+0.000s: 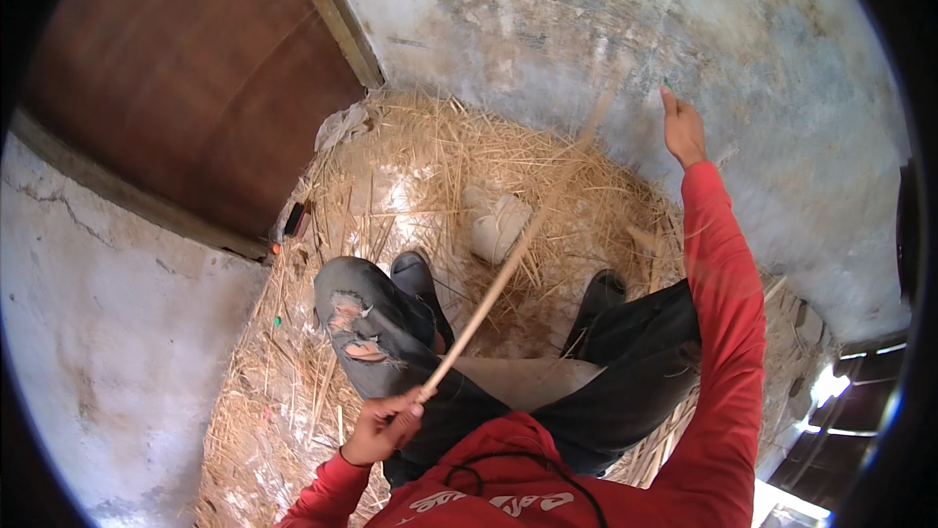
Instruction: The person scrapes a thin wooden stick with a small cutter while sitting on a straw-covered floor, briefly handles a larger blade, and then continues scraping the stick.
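Note:
My left hand (pixel 384 423), low at the centre left, is closed around the near end of a long straw stalk (pixel 508 256). The stalk runs up and to the right across my knees and the straw heap (pixel 459 171), and its far end blurs near the wall. My right hand (pixel 682 129) is stretched far out at the upper right, fingers together and raised against the grey plaster wall (pixel 743 69); I cannot see whether it holds the stalk's tip. My legs in torn dark jeans and black shoes rest on the straw.
A brown wooden door (pixel 186 69) in its frame fills the upper left. A pale cloth bundle (pixel 496 222) lies in the straw between my feet. A cracked whitewashed wall (pixel 107 333) stands at the left. A bright opening (pixel 831 386) shows at the lower right.

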